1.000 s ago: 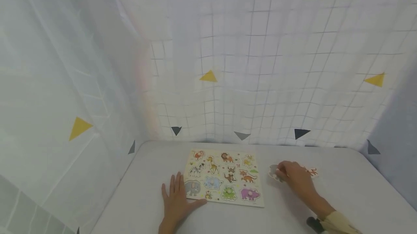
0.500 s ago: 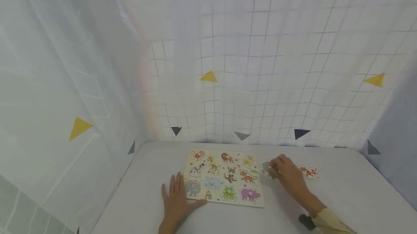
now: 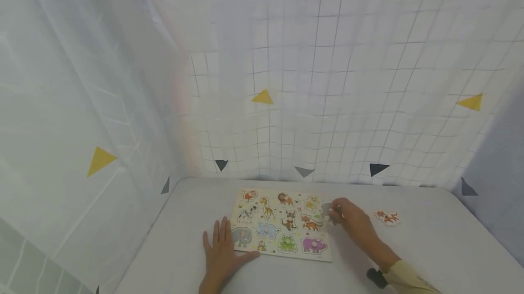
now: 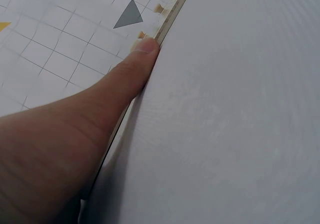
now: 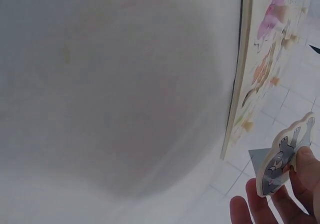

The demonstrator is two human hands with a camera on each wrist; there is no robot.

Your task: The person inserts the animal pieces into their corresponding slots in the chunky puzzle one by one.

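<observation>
A grey animal puzzle piece (image 3: pixel 326 212) sits low and right of centre in the head view, just above the right edge of the puzzle board (image 3: pixel 282 223). The right hand (image 3: pixel 348 215) pinches it between curled fingertips (image 5: pixel 300 160); in the right wrist view the piece (image 5: pixel 283 156) stands on edge at the lower right, lifted clear of the table (image 3: pixel 430 248). The left hand (image 3: pixel 223 250) lies flat at the lower middle of the frame, fingers straight and spread, the thumb (image 4: pixel 135 66) pressed against the board's near edge (image 4: pixel 170 14). An orange puzzle piece (image 3: pixel 386 216) lies alone on the table further right. A gridded white curtain (image 3: pixel 348 80) fills the upper frame.
</observation>
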